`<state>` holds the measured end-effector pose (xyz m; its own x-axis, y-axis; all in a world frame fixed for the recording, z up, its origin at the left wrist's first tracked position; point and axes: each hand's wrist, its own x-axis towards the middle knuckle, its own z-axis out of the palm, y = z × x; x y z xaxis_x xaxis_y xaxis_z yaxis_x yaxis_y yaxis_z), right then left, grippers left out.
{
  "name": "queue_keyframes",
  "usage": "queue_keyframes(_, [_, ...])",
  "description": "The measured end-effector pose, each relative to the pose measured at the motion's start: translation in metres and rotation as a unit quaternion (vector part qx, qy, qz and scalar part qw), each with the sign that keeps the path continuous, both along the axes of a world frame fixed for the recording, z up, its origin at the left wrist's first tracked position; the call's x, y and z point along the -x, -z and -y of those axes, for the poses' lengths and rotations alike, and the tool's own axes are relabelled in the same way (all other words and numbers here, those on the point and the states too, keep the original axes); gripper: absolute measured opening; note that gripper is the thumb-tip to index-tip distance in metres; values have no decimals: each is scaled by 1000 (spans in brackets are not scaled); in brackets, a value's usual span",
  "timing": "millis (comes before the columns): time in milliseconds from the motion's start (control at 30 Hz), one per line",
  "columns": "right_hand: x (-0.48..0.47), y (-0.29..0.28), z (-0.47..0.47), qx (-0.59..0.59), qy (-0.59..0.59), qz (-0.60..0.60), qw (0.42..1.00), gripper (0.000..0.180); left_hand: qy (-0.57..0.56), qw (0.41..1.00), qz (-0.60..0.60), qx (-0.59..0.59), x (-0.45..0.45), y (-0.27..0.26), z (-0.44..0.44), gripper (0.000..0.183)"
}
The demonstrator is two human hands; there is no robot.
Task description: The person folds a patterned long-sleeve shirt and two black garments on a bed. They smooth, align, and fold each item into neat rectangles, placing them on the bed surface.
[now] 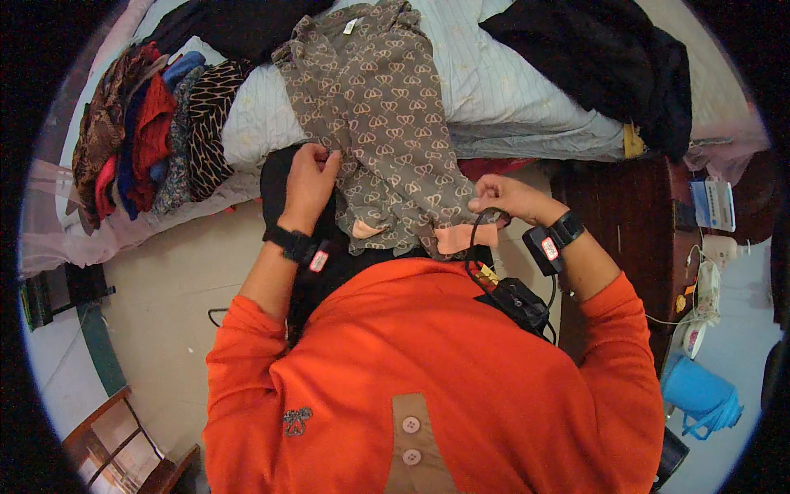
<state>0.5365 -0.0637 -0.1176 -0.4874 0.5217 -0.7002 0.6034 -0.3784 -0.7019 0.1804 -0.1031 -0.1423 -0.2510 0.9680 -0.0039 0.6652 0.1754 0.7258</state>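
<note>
A grey-brown garment with a light looped heart print lies from the bed down towards my lap. One peach cuff shows at its lower right, and a smaller peach patch lies at its lower left. My left hand is at the garment's left edge, thumb and fingers pinched together on the fabric. On the other side my right hand touches the right edge above the cuff with bent fingers; whether it grips the cloth is unclear. A black cable loops by its fingers.
Several folded clothes lie on the bed at left. Black garments rest at the upper right on a pale quilt. A dark wooden cabinet stands at right, with a blue plastic jug beyond. A wooden chair is at lower left.
</note>
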Motion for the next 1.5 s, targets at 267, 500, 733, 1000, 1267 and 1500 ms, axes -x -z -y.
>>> queue_keyframes(267, [4,13,0,-505,-176,12,845,81,207,893,-399,-6,2,-9,44,74])
queue_keyframes(500, [27,1,-10,-582,-287,-23,760,59,322,875,-340,-121,-18,-7,32,58])
queue_keyframes(733, [34,-4,-41,-427,-306,-78,848,45,423,886,-187,35,0,-19,22,53])
queue_keyframes(1000, [80,-67,-155,-223,-95,-146,959,34,161,927,320,107,63,-62,-86,36])
queue_keyframes(1267, [100,-4,-176,-156,138,-57,976,52,-122,923,362,40,58,-24,-97,63])
queue_keyframes(1500, [111,-4,-173,-178,236,-78,952,63,-169,916,363,-18,45,-16,-92,65])
